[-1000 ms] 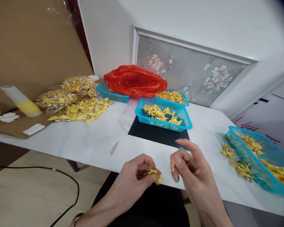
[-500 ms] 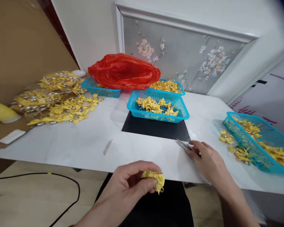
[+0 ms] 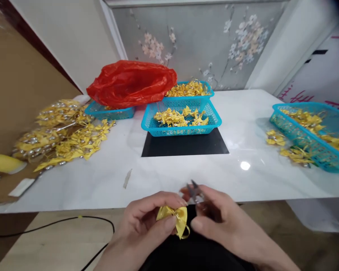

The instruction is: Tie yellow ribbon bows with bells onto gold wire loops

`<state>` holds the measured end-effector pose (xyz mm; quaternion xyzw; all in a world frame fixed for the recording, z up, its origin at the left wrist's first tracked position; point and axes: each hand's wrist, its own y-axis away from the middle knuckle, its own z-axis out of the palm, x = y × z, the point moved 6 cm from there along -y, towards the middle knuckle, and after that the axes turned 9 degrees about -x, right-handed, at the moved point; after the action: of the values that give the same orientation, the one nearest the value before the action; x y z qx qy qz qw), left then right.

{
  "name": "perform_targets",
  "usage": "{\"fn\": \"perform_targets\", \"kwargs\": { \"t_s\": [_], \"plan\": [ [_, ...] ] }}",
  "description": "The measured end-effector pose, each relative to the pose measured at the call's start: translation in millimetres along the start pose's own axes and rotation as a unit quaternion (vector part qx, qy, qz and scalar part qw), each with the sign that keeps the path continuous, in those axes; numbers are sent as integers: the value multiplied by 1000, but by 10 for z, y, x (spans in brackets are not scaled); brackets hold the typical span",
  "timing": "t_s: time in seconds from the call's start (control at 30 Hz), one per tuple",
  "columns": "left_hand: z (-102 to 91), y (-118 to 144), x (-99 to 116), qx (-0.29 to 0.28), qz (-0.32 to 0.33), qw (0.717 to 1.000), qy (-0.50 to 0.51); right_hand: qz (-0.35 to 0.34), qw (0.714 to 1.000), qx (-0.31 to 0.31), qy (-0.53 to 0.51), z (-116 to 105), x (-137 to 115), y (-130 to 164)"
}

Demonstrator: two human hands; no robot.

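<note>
Between the thumb and fingers of my left hand is a yellow ribbon bow, with a thin loop hanging from its lower edge. My right hand is closed around small thread snips, whose dark blades point up and stand apart. The snips are just right of the bow and do not touch it. Both hands are in front of the table's near edge, over dark clothing.
Blue baskets of yellow bows stand at the middle and right. A red plastic bag lies over baskets behind. Bows with silvery beads are heaped left. A black mat lies under the middle basket.
My right hand has brought the snips from the table on the right over to the bow. My left hand still holds the bow, now turned to show its knot. The view has shifted.
</note>
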<state>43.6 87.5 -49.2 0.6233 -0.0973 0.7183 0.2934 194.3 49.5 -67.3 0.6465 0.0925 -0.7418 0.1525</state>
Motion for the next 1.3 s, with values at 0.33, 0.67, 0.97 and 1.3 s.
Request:
{"fn": "perform_targets", "kwargs": {
  "t_s": [0.33, 0.67, 0.97, 1.3],
  "plan": [
    [-111, 2, 44, 26, 20, 997, -74, -24, 997, 29, 71, -29, -47, -207],
    [-195, 17, 56, -20, 56, 996, -67, 28, 975, -155, -155, 237, 263, -297],
    [-98, -3, 37, -5, -18, 984, -177, -43, 988, 13, 145, -53, -200, -207],
    [-90, 16, 33, -22, -2, 990, -142, -154, 945, 53, 284, -44, -348, -248]
  ]
}}
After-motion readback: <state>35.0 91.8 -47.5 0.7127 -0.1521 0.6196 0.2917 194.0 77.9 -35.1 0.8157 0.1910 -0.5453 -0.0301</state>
